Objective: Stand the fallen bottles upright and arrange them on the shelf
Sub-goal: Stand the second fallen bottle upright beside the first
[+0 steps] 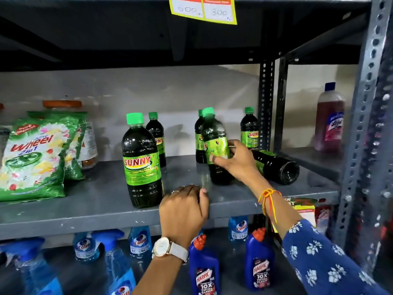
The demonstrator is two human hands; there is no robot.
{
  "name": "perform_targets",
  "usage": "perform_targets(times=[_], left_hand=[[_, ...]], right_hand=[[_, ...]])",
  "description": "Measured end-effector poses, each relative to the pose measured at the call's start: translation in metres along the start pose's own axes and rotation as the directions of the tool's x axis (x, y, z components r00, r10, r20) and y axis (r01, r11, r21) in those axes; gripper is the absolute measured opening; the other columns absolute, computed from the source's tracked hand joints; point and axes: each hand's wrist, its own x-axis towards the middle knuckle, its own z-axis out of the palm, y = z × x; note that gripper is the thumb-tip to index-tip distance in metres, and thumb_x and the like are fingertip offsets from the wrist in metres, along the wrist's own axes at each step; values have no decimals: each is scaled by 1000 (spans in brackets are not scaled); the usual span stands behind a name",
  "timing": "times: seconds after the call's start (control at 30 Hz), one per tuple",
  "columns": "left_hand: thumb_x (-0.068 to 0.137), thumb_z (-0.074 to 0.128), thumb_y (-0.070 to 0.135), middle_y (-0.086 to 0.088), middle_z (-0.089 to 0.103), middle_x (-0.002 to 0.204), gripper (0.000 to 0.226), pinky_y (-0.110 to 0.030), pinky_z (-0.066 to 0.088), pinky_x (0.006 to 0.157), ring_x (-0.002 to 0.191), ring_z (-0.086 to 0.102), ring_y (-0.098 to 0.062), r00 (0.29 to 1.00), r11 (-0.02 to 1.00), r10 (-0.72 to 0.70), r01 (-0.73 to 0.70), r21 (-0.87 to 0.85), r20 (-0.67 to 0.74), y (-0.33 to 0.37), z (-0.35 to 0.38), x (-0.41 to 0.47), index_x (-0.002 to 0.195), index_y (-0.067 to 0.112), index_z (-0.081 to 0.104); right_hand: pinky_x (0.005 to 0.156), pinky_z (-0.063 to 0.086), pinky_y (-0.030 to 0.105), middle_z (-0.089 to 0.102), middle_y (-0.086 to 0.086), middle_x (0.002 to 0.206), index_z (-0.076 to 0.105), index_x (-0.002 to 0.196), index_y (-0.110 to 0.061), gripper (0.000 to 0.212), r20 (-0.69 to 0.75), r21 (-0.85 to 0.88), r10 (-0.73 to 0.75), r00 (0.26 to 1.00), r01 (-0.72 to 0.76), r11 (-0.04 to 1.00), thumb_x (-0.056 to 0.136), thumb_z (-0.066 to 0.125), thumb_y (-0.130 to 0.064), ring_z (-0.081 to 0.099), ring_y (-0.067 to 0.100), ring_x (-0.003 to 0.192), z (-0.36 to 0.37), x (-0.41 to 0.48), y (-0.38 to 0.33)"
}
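Observation:
Dark Sunny bottles with green caps and green labels stand on the grey shelf (95,201). My right hand (236,161) grips one bottle (214,137) by its label, nearly upright, slightly tilted. Just right of it a fallen bottle (278,165) lies on its side, base towards me. An upright bottle (141,160) stands near the front, another (156,133) behind it, one more (198,137) behind the held bottle, and one (249,128) at the back right. My left hand (184,209) rests on the shelf's front edge, fingers curled over it.
Green Wheel detergent bags (36,158) lean at the left of the shelf. A perforated steel upright (265,103) bounds the right side, with a pink Lizol bottle (329,120) beyond it. Blue Colin sprays (119,262) and Harpic bottles (204,267) fill the shelf below.

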Motion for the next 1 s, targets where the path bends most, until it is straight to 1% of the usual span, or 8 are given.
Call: perform_targets(times=[0.2,0.3,0.37,0.53,0.63,0.73,0.9,1.0], left_hand=[[87,38,30,-1,61,57,37,-28,36,49,51,56,-25,1000,1000,-13,13,12,17,1,3,-1,61,19,63],[87,39,31,-1,61,57,37,-28,35,49,50,56,-24,1000,1000,-12,12,9,25,0,2,-2,61,19,63],[87,40,30,0,61,57,36,-27,33,49,50,56,-23,1000,1000,-7,7,10,22,0,1,-2,61,19,62],[88,39,30,0,61,58,36,-27,35,50,51,56,-23,1000,1000,2,-2,-19,26,-1,3,-3,63,20,63],[88,39,30,-1,60,58,35,-29,36,50,50,56,-23,1000,1000,-6,7,-23,31,-2,4,-4,64,20,62],[88,40,30,0,61,59,35,-29,37,50,51,56,-23,1000,1000,-4,4,-31,24,-2,6,-4,64,20,62],[88,40,29,0,61,58,35,-28,36,49,50,56,-22,1000,999,-3,4,-33,9,-1,5,-4,63,20,62],[88,39,29,0,61,59,35,-28,37,50,50,56,-22,1000,999,-2,2,-37,5,-2,5,-4,64,20,63]], right_hand=[[91,52,36,65,0,99,47,112,-20,59,81,250,-24,996,3,968,64,81,-16,63,13,89,6,-10,10],[99,44,38,50,4,121,38,117,-24,87,92,146,33,995,-47,988,48,81,-55,51,18,112,7,-12,13],[98,43,39,42,4,120,29,108,-26,98,105,35,49,993,-53,998,35,75,-71,46,21,115,8,-14,12],[81,45,34,58,8,105,36,105,-16,66,170,54,118,978,-129,990,56,78,-26,57,23,99,7,-12,15],[96,44,38,53,12,115,41,115,-15,73,223,79,127,967,-147,986,53,73,-35,52,24,110,7,-12,17],[95,45,36,54,7,113,45,111,-15,90,111,15,79,991,-81,997,40,82,-56,50,18,109,8,-10,18],[91,47,37,59,6,105,39,106,-19,60,132,165,96,987,-117,979,59,77,-17,57,23,105,3,-11,18],[90,46,32,57,-3,98,35,112,-16,63,184,232,71,980,-114,966,65,78,-8,56,18,101,4,-12,17]])
